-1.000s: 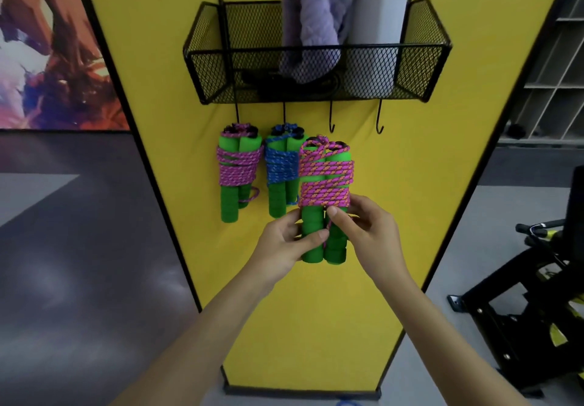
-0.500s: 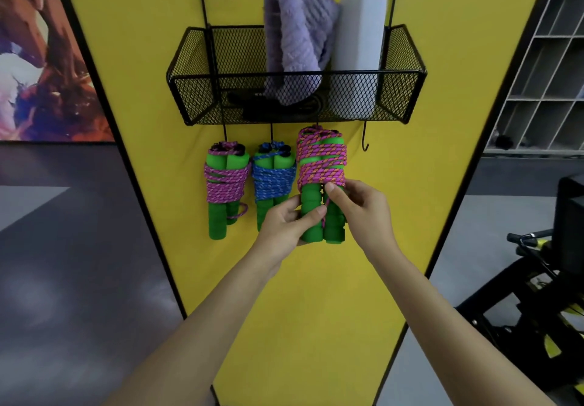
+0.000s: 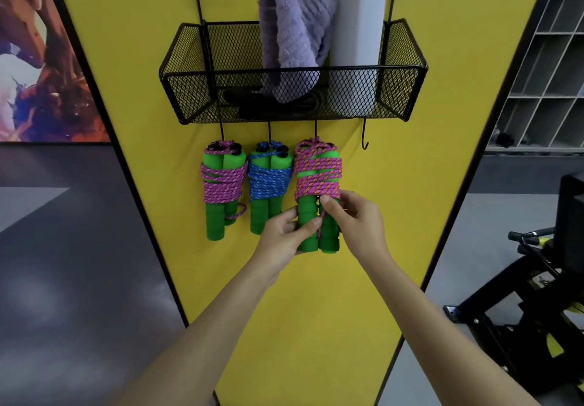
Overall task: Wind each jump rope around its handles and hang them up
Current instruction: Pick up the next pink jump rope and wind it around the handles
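The pink-orange jump rope [image 3: 317, 178] is being gripped by the left hand [image 3: 281, 238] and right hand [image 3: 357, 219] — at the third hook [image 3: 315, 129] under the mesh basket [image 3: 401, 95] on the yellow panel [image 3: 316, 326], grey floor [image 3: 79, 279] beyond

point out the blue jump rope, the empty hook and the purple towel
blue jump rope [image 3: 268, 181], head view, on the wound blue cord
empty hook [image 3: 364, 135], head view, on its straight shank
purple towel [image 3: 290, 26], head view, on its ribbed upper fold

Both arms [image 3: 221, 320] are bare to the frame's lower edge, and the left hand [image 3: 281, 236] and right hand [image 3: 358, 225] show short, plain fingernails.
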The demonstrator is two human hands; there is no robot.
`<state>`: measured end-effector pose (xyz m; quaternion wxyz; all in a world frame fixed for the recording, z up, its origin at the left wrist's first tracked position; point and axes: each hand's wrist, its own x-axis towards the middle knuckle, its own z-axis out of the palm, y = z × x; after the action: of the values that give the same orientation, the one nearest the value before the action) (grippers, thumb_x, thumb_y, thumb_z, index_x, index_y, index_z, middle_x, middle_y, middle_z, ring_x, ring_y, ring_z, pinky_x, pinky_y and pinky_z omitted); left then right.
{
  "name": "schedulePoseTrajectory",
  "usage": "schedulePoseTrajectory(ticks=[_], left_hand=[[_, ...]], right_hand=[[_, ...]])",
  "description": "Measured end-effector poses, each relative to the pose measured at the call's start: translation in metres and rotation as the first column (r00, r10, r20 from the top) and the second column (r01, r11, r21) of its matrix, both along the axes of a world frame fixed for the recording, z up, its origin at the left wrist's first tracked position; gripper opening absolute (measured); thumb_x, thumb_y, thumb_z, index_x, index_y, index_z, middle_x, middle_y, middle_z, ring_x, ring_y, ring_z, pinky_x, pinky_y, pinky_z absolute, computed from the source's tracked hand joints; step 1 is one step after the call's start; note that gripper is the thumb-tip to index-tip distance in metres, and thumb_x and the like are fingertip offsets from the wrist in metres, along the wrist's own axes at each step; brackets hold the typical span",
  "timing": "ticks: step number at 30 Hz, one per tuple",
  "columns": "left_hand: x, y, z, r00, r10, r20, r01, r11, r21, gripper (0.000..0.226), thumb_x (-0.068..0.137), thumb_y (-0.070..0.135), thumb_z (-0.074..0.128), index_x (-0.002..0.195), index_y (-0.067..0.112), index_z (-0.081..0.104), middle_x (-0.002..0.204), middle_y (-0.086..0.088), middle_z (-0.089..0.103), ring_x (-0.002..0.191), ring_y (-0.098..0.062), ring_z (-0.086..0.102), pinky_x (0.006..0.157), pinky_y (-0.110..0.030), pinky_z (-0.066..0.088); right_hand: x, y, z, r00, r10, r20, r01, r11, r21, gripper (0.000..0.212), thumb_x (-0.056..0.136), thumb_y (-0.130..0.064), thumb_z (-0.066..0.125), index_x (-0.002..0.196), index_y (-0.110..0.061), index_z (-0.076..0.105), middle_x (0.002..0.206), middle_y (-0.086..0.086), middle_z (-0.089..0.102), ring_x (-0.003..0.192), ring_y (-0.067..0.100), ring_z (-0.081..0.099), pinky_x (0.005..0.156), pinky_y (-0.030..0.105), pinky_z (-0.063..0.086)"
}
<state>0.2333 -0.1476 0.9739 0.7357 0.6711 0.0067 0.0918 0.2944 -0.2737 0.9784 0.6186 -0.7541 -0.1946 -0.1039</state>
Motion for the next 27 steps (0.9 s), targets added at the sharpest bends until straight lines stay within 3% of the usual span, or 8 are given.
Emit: schedulePoseTrajectory(ticks=[3,8,12,18,24,27], left_hand=[[0.000,0.001,-0.003,1.000,0.000,0.000,0.000,1.000,-0.010,0.022,0.091,0.013,0.062,0.111,0.021,0.063,0.081,0.011,0.075,0.078,-0.001,0.070,0.061,-0.016,0.053],[0.005,0.002,-0.005,1.000,-0.005,0.000,0.005,1.000,0.000,0.021,0.091,0.011,0.061,0.109,0.022,0.063,0.077,0.014,0.074,0.074,0.001,0.069,0.059,-0.014,0.052],[0.010,0.004,-0.011,1.000,-0.005,-0.021,0.006,1.000,0.010,0.023,0.091,0.009,0.061,0.108,0.025,0.062,0.080,0.017,0.074,0.076,0.004,0.069,0.060,-0.013,0.052],[0.018,0.005,-0.017,0.997,0.000,-0.075,0.002,0.999,0.033,0.020,0.092,0.015,0.061,0.106,0.030,0.063,0.100,0.011,0.071,0.091,-0.001,0.066,0.079,-0.025,0.055],[0.023,0.006,-0.023,0.994,0.039,-0.098,-0.035,0.998,0.045,0.020,0.093,0.017,0.061,0.110,0.026,0.062,0.115,0.008,0.065,0.106,-0.008,0.060,0.090,-0.034,0.053],[0.025,0.006,-0.026,0.991,0.063,-0.115,-0.060,0.998,0.030,0.018,0.093,0.016,0.060,0.106,0.028,0.061,0.111,0.014,0.061,0.109,-0.010,0.057,0.094,-0.037,0.049]], right_hand=[[0.001,0.001,-0.006,1.000,-0.011,-0.004,0.011,1.000,0.011,0.021,0.087,-0.034,0.064,0.093,-0.014,0.070,0.082,0.003,0.072,0.069,0.011,0.059,0.061,0.030,0.047],[0.005,0.004,-0.008,1.000,-0.001,-0.014,0.001,1.000,0.015,0.020,0.087,-0.033,0.064,0.094,-0.016,0.070,0.082,0.003,0.071,0.067,0.008,0.058,0.060,0.028,0.046],[0.009,0.003,-0.016,0.999,0.028,-0.044,-0.027,0.999,0.024,0.021,0.088,-0.031,0.065,0.102,-0.017,0.068,0.089,-0.001,0.071,0.080,0.013,0.065,0.070,0.036,0.052],[0.017,0.003,-0.024,0.996,0.064,-0.057,-0.061,0.997,0.041,0.024,0.088,-0.025,0.065,0.109,-0.016,0.064,0.094,0.002,0.069,0.089,0.021,0.065,0.078,0.042,0.053],[0.024,0.006,-0.029,0.993,0.108,-0.048,-0.104,0.991,0.080,0.033,0.088,-0.017,0.064,0.120,-0.009,0.059,0.107,0.002,0.067,0.088,-0.005,0.061,0.077,0.018,0.052],[0.028,0.007,-0.031,0.994,0.096,-0.051,-0.091,0.992,0.087,0.037,0.088,-0.020,0.065,0.123,-0.011,0.057,0.115,0.000,0.065,0.103,0.005,0.061,0.085,0.026,0.051]])
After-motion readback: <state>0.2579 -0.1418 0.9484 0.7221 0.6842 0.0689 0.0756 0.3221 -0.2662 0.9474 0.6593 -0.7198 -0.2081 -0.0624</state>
